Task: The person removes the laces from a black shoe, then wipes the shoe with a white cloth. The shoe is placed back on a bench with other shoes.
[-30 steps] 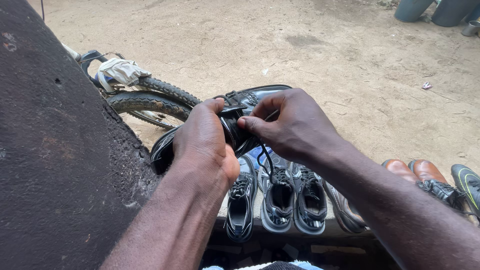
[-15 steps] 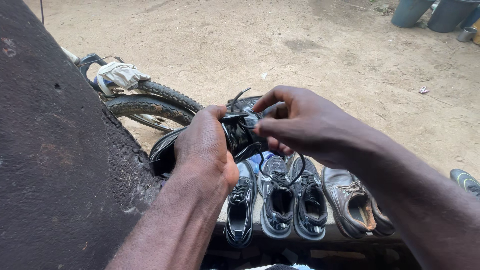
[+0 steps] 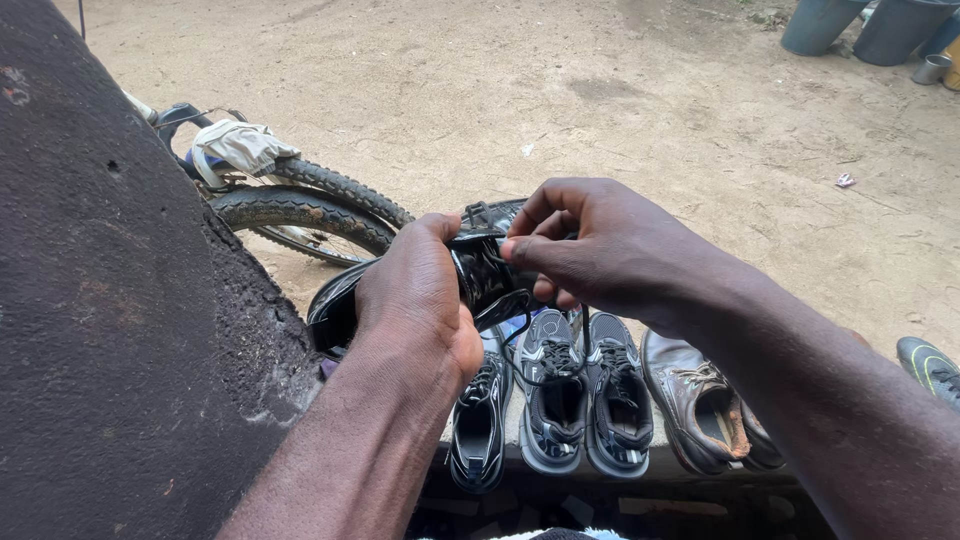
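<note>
I hold a shiny black shoe (image 3: 480, 275) up in front of me. My left hand (image 3: 420, 305) wraps around its upper from the left. My right hand (image 3: 600, 250) pinches a thin black lace (image 3: 520, 330) at the shoe's top between thumb and fingers; a loop of the lace hangs down below. Most of the shoe is hidden behind my hands.
Below my hands a row of shoes stands on a ledge: a black sneaker (image 3: 478, 430), two grey-black sneakers (image 3: 585, 400), a brown leather shoe (image 3: 705, 405), another shoe (image 3: 930, 365) at far right. A bicycle wheel (image 3: 300, 210) lies left. A dark rough wall (image 3: 110, 330) fills the left. Buckets (image 3: 860, 25) stand far right on sandy ground.
My right hand has shifted slightly left on the lace and the view has panned, hiding the brown shoes at the far right. Both hands keep hold of the black shoe.
</note>
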